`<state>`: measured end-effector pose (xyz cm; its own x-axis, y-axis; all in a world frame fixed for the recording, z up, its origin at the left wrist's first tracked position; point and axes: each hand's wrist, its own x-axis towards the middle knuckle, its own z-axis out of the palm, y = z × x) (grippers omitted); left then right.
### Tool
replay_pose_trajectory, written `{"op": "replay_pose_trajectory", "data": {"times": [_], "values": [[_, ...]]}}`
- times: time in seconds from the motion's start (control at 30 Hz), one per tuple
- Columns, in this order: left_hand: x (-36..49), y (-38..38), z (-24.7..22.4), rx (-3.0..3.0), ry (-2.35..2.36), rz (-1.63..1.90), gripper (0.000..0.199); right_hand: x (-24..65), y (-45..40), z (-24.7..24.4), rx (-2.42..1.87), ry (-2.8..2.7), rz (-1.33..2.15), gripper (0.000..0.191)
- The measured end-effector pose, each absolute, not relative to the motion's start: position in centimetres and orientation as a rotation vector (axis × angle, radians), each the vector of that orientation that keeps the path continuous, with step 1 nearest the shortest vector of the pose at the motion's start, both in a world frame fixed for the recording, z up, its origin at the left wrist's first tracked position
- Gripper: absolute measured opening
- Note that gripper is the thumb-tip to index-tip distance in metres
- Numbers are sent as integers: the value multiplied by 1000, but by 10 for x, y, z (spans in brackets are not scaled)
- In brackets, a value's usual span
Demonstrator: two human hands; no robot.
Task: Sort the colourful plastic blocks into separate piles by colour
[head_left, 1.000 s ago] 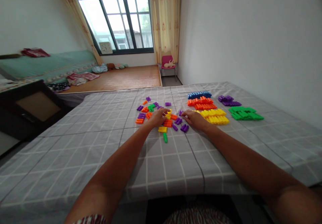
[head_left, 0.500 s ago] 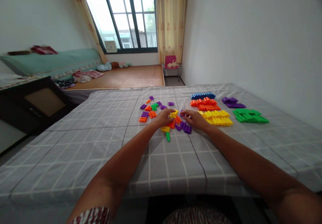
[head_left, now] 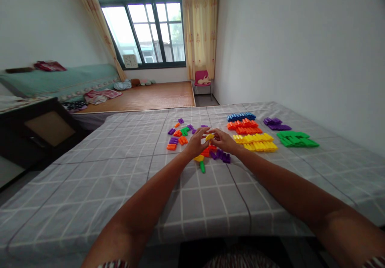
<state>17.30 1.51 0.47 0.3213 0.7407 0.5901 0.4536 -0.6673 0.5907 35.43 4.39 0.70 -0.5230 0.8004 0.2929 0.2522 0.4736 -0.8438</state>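
Observation:
A small yellow piece (head_left: 209, 137) is pinched between my left hand (head_left: 196, 143) and my right hand (head_left: 224, 141), whose fingertips meet around it. Below them lie orange pieces (head_left: 207, 152), a yellow piece (head_left: 199, 158), a green piece (head_left: 202, 167) and purple pieces (head_left: 223, 156). Left of my hands, small purple, orange and green pieces (head_left: 184, 131) are scattered on the cloth. To the right, pieces stand grouped by colour: blue (head_left: 241, 117), orange (head_left: 245, 126), yellow (head_left: 257, 142), purple (head_left: 276, 124) and green (head_left: 297, 139).
A grey checked cloth (head_left: 120, 179) covers the table. Behind it are a bed with a brown mat (head_left: 156, 95) and a pink chair (head_left: 202, 76). A dark cabinet (head_left: 39, 127) stands at the left, and a white wall (head_left: 294, 47) rises at the right.
My right hand has moved left to my left hand and now touches the yellow piece. The view has tilted slightly upward.

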Motion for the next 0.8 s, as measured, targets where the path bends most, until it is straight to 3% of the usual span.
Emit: {"op": "replay_pose_trajectory", "data": {"times": [0.23,0.43,0.8], "values": [[178,7,4,2332,1180,1131,47,386,46,31,-908,-2047,1007,33],[173,10,4,2381,1229,1072,34,483,54,74,-1169,-2367,554,29],[164,17,3,2452,1362,987,31,506,37,56,-1608,-2477,154,22]]}}
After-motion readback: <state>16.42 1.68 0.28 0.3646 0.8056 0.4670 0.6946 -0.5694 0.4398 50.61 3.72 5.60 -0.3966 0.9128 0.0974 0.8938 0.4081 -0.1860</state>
